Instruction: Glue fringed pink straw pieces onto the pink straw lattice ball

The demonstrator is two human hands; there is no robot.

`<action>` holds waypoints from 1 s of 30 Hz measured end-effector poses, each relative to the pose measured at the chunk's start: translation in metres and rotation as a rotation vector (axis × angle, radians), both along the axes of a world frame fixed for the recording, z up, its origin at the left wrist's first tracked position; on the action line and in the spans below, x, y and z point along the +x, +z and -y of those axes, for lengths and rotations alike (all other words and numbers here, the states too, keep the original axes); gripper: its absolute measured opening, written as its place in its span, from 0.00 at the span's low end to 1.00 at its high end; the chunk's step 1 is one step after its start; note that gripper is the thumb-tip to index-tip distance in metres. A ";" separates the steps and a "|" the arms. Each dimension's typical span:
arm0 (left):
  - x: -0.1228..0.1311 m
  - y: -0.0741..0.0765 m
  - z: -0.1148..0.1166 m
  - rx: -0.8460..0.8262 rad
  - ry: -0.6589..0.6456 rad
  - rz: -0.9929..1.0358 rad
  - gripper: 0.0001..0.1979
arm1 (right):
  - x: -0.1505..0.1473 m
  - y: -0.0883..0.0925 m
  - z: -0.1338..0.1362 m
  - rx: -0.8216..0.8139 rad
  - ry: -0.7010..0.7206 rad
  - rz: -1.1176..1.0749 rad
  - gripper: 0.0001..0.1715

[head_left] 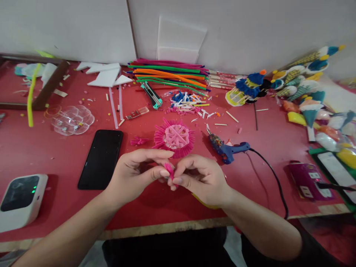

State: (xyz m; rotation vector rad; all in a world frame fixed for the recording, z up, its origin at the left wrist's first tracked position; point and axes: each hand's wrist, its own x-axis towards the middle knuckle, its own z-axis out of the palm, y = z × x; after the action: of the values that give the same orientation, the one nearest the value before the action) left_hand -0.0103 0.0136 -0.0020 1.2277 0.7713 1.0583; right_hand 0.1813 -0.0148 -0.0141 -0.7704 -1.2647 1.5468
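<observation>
Between the fingertips of both hands is a small bright pink piece [169,170], fuzzy like bent pipe cleaner. My left hand [139,168] pinches it from the left, thumb against its side. On the other side my right hand [198,176] grips its lower end between thumb and fingers. Just beyond them lies a round pink pipe-cleaner piece [177,136] with a fringed edge and spokes across its middle. A small pink pipe-cleaner bunch [139,140] rests to its left. The fingers partly hide the held piece.
A blue glue gun [226,147] with a black cord lies right of my hands. A black phone [101,159] is at the left. Farther back are a utility knife [151,95], coloured pipe cleaners [169,76], and scraps [189,102]. A purple power socket [308,181] sits far right.
</observation>
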 end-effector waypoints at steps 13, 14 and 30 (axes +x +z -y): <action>-0.002 -0.004 -0.003 0.139 -0.057 0.028 0.09 | -0.003 -0.001 0.001 -0.279 0.131 -0.219 0.07; -0.002 -0.003 -0.003 0.165 -0.054 0.008 0.09 | -0.003 -0.001 0.001 -0.281 0.129 -0.207 0.07; -0.006 -0.012 -0.007 0.512 0.066 -0.261 0.14 | 0.001 0.001 -0.002 0.603 -0.381 0.598 0.04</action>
State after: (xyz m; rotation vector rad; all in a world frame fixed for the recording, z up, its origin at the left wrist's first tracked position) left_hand -0.0159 0.0202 -0.0137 1.8134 0.7657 1.2067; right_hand 0.1821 -0.0128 -0.0134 -1.0233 -1.7701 0.5756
